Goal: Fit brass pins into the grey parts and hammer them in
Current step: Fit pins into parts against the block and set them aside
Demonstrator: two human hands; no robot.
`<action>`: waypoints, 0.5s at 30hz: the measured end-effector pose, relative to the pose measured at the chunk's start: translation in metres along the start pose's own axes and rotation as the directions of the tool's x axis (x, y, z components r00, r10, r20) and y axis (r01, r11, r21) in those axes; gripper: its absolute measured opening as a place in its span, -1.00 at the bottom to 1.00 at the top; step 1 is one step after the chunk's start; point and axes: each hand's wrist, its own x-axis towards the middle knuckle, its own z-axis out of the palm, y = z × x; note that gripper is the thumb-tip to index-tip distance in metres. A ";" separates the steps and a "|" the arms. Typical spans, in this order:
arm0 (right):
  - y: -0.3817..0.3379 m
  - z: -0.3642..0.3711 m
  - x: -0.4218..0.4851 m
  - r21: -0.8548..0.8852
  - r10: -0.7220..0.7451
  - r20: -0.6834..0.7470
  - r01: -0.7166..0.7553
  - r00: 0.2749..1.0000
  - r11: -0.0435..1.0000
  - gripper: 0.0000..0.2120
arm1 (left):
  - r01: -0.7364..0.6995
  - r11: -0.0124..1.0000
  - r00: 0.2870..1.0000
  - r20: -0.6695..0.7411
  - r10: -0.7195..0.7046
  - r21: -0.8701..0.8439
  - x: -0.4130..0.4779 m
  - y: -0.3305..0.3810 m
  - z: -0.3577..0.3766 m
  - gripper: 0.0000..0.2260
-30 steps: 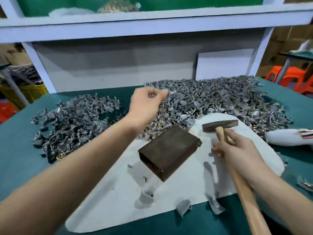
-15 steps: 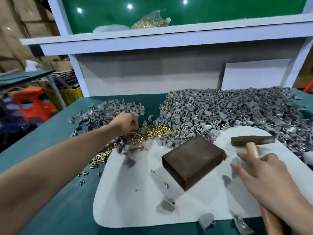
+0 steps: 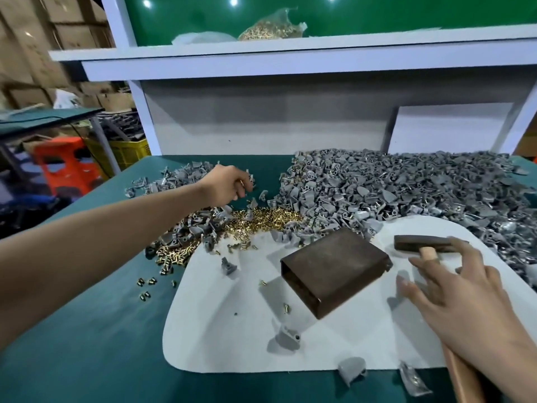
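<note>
Left hand [image 3: 228, 186]: fingers curled over grey parts [image 3: 180, 178], desk [image 3: 87, 330] far-left; contents indiscernible. Right hand [image 3: 462, 295]: fingers spread straight over hammer [image 3: 421, 245].

Head view, forward and down, near table [image 3: 87, 338]

Block [image 3: 334, 271] on mat [image 3: 232, 330], hammer [image 3: 421, 245] right.

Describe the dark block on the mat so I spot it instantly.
The green table carries a white mat. Near the mat's middle, just left of the hammer head, sits the dark brown rectangular block, the only big boxy thing among small grey parts.
</note>
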 end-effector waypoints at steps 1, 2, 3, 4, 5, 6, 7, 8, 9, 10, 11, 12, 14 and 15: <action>0.000 0.001 0.000 -0.006 -0.013 -0.007 0.013 1.000 1.000 -0.55 | 0.006 1.000 1.000 -0.001 -0.006 0.019 -0.003 0.003 -0.001 -0.64; 0.001 0.002 0.000 -0.014 -0.025 -0.012 0.025 1.000 1.000 -0.54 | 0.005 0.999 1.000 0.000 -0.005 0.035 -0.006 0.007 -0.001 -0.66; 0.001 0.003 0.000 -0.021 -0.036 -0.014 0.035 0.999 0.999 -0.54 | -0.007 0.999 1.000 0.009 0.007 0.044 -0.011 0.011 -0.001 -0.68; 0.002 0.004 0.001 -0.023 -0.044 -0.017 0.043 0.999 0.999 -0.53 | -0.037 0.998 0.999 0.035 0.035 0.056 -0.016 0.016 -0.001 -0.72; 0.003 0.005 0.002 -0.022 -0.048 -0.020 0.048 0.999 0.999 -0.53 | -0.082 0.993 0.993 0.088 0.074 0.083 -0.023 0.021 0.000 -0.76; 0.004 0.006 0.002 -0.016 -0.049 -0.024 0.049 0.999 0.999 -0.53 | -0.129 0.984 0.981 0.162 0.109 0.120 -0.032 0.024 0.002 -0.80; 0.004 0.007 0.002 -0.010 -0.050 -0.029 0.050 0.998 0.999 -0.53 | -0.171 0.971 0.962 0.241 0.128 0.167 -0.041 0.026 0.003 -0.84; 0.004 0.008 0.002 -0.008 -0.055 -0.035 0.055 0.998 0.998 -0.54 | -0.214 0.954 0.939 0.313 0.141 0.212 -0.048 0.026 0.005 -0.89; 0.004 0.008 0.002 -0.010 -0.062 -0.039 0.061 0.997 0.998 -0.54 | -0.244 0.944 0.918 0.367 0.150 0.224 -0.054 0.025 0.008 -0.93; 0.004 0.009 0.002 -0.013 -0.067 -0.041 0.067 0.997 0.998 -0.55 | -0.250 0.946 0.904 0.400 0.151 0.209 -0.058 0.023 0.010 -0.93; 0.004 0.009 0.001 -0.014 -0.071 -0.041 0.070 0.997 0.997 -0.56 | -0.247 0.949 0.900 0.411 0.149 0.197 -0.061 0.022 0.011 -0.93; 0.004 0.010 0.001 -0.013 -0.072 -0.038 0.072 0.997 0.997 -0.56 | -0.244 0.950 0.901 0.409 0.146 0.197 -0.061 0.022 0.011 -0.93; 0.004 0.010 0.002 -0.018 -0.077 -0.034 0.076 0.996 0.997 -0.55 | -0.241 0.948 0.901 0.411 0.139 0.209 -0.058 0.023 0.012 -0.93; 0.004 0.011 0.001 -0.021 -0.080 -0.028 0.079 0.996 0.997 -0.55 | -0.245 0.945 0.897 0.421 0.137 0.216 -0.056 0.024 0.012 -0.93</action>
